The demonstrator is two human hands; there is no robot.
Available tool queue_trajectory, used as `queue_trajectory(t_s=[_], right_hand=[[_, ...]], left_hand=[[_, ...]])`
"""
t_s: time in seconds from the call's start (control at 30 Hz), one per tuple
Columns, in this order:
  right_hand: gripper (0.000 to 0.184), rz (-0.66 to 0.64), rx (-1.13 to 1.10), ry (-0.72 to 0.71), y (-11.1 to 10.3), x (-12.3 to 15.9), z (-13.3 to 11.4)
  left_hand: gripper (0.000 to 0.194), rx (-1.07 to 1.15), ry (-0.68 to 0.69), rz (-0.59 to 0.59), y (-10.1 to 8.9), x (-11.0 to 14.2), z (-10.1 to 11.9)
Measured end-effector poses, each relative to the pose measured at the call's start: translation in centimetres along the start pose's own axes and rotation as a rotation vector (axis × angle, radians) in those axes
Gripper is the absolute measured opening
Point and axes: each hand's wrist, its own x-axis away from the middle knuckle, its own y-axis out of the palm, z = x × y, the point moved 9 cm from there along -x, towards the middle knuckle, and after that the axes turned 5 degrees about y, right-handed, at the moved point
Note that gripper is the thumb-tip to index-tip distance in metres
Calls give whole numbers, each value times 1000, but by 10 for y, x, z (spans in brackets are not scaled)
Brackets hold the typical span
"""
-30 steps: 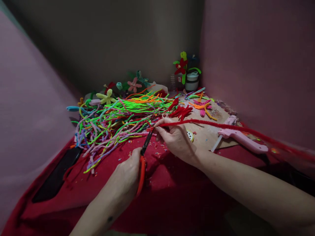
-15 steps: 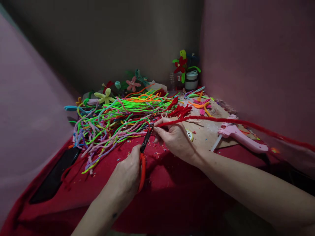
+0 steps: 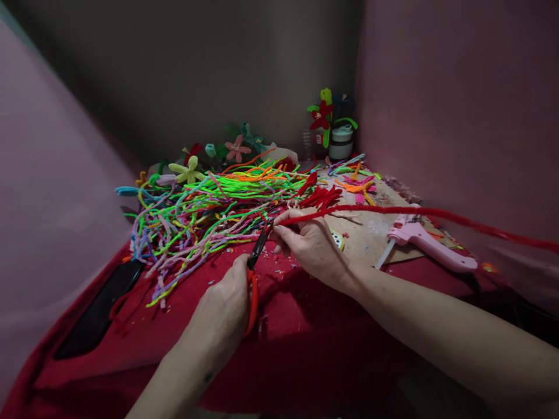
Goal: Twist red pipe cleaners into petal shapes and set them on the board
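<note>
My left hand (image 3: 230,294) is wrapped round the orange-red handles of a pair of scissors (image 3: 259,247), whose dark blades point up and away from me. Between the fingertips of my right hand (image 3: 303,241) is pinched a long red pipe cleaner (image 3: 393,210), which trails off past the right edge of the view. The blade tips are right beside those fingertips, at the pipe cleaner's near end. Whether the blades touch it I cannot tell. Just behind my right hand lies a bunch of short red pieces (image 3: 322,196).
A big heap of coloured pipe cleaners (image 3: 244,189) covers the table's back left. A pink glue gun (image 3: 419,235) rests on a cardboard sheet (image 3: 369,224) at the right. A black phone-like slab (image 3: 98,311) lies at the left. Fuzzy flowers (image 3: 238,149) and a lidded cup (image 3: 341,142) stand behind.
The view has shifted very slightly. Both hands, the scissors and the red pipe cleaner stay almost where they were.
</note>
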Motion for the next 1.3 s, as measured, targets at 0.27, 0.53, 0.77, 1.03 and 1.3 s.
queue_trajectory(t_s=[0.27,0.53,0.77,1.03,1.3], right_hand=[[12,-11,-9,1,1,0,-4],[12,-56,36,9,4,0,-8],[11,-65,28,15,4,0,-11],[11,-44,48,6,3,0,-8],[12,-51,72,6,3,0,-8]], left_hand=[[36,16,30,-4,-1,1,1],[38,12,43,20,-1,1,0],[40,32,96,75,-4,1,1],[35,61,79,82,-5,-1,4],[39,35,41,35,-5,-2,3]])
